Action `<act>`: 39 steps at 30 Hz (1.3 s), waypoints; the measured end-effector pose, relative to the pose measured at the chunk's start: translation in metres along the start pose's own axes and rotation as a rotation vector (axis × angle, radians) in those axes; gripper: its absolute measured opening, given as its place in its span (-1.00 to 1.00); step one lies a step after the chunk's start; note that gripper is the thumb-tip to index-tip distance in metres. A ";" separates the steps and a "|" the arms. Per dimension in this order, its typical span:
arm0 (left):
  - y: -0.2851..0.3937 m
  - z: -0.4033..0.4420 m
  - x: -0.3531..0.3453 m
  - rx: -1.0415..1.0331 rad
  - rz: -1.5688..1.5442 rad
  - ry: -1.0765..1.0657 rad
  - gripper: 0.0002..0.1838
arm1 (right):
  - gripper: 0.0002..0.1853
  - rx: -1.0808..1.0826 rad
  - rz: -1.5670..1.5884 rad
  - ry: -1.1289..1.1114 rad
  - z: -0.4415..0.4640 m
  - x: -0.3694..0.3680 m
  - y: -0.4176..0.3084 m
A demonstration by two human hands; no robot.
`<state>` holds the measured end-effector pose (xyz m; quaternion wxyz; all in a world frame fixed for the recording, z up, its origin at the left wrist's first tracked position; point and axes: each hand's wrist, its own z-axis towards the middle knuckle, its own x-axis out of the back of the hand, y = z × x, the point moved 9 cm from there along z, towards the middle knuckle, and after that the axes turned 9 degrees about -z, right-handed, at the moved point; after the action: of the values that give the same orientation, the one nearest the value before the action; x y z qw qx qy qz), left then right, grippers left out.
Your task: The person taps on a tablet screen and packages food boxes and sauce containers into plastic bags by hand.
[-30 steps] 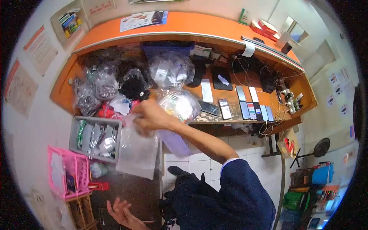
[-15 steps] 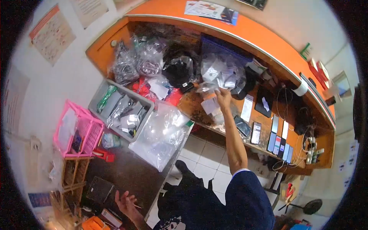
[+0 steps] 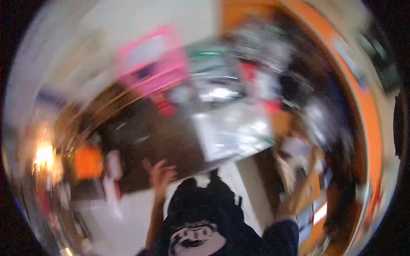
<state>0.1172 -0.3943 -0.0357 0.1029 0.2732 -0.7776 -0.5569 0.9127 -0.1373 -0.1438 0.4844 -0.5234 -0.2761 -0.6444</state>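
Note:
Motion smears the whole head view. My left hand [image 3: 161,174] is raised over the near edge of the dark table [image 3: 145,141], its fingers apart and no held thing visible. My right arm reaches toward the wooden counter at right. There my right hand [image 3: 314,164] is too blurred to show its fingers or any grip. Beside it lies a whitish paper or plastic piece [image 3: 297,147]. Just beyond are clear plastic bags [image 3: 316,117]. A clear plastic sheet or bag [image 3: 235,128] covers the table's corner between the hands.
A pink basket [image 3: 153,59] and a grey bin [image 3: 213,77] of plastic-wrapped items stand at the back. Near them is a red object [image 3: 164,106]. An orange thing [image 3: 89,162] sits at left. The orange counter ledge [image 3: 369,128] curves along the right.
The view has swung left, so the table and basket sit nearer the middle and everything is blurred. My left hand appears higher in view; my right hand stays over the counter, lower in view.

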 end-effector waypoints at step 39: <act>-0.105 -0.011 0.482 -0.203 -0.196 0.474 -0.58 | 0.36 1.217 0.102 -1.051 -0.689 0.084 -0.828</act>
<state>-0.2445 -0.6874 -0.1985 0.2545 0.4580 -0.6418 -0.5600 -0.1228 -0.4469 -0.1464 0.5202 -0.4145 -0.7462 -0.0275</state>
